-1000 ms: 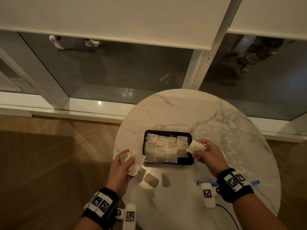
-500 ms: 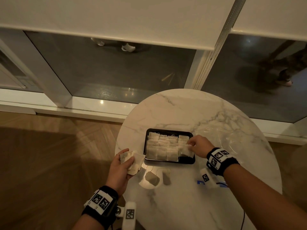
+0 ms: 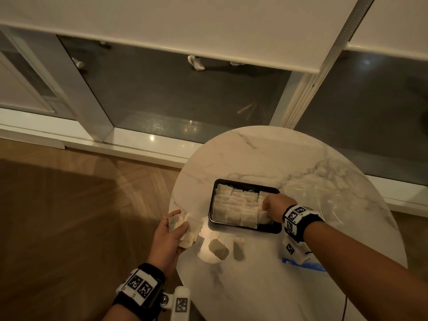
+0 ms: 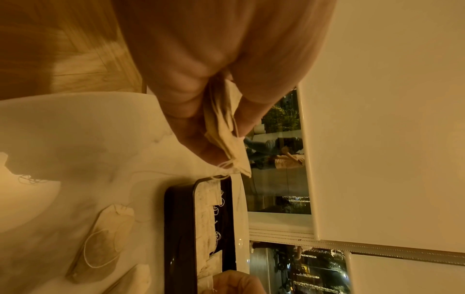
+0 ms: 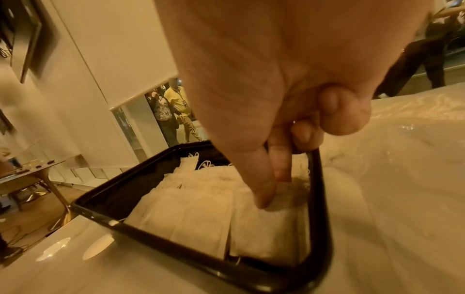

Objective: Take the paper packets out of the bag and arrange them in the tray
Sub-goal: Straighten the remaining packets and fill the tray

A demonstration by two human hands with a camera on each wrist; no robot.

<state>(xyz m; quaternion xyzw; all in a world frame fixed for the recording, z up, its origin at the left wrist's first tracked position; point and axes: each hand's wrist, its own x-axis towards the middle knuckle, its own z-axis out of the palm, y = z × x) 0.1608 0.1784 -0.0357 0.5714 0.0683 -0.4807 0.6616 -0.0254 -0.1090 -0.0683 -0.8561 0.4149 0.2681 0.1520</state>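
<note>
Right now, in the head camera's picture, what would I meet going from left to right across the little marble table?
From the left: left hand gripping a few paper packets → black tray of packets → right hand, thumb and forefinger on a packet at the tray's right end → clear bag.

Pale paper packets (image 3: 236, 205) fill the black tray (image 3: 274, 228) in overlapping rows, with two loose packets (image 3: 218, 249) near its front edge.
</note>
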